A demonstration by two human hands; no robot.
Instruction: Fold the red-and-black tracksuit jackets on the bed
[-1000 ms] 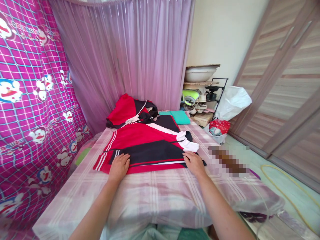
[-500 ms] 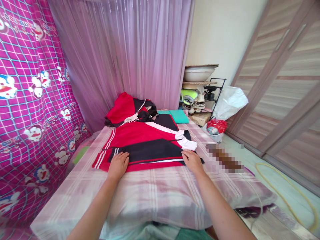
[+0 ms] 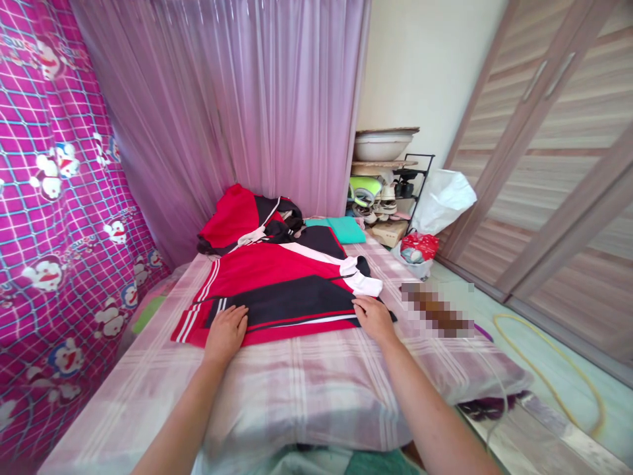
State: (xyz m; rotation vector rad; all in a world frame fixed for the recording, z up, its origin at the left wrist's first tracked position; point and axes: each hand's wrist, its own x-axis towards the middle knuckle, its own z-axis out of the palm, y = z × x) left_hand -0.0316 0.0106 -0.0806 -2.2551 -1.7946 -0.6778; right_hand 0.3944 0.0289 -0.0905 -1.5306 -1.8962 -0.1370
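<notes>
Red jacket [image 3: 277, 290] with black panels, white stripes and white cuff lies spread flat mid-bed. Left hand [image 3: 226, 333] open, palm down on its near left hem; right hand [image 3: 374, 318] open, flat on near right edge. Bed [image 3: 321, 389] has pink plaid sheet. Purple curtain [image 3: 247, 99] far; cartoon-print fabric [image 3: 54, 198] left; wardrobe [image 3: 558, 165] right.

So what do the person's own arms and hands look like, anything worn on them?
Both forearms are bare as far as the picture shows: no sleeves, watch or bracelets. The left hand and right hand wear no gloves, and no rings can be made out. Fingers look short and rounded.
</notes>
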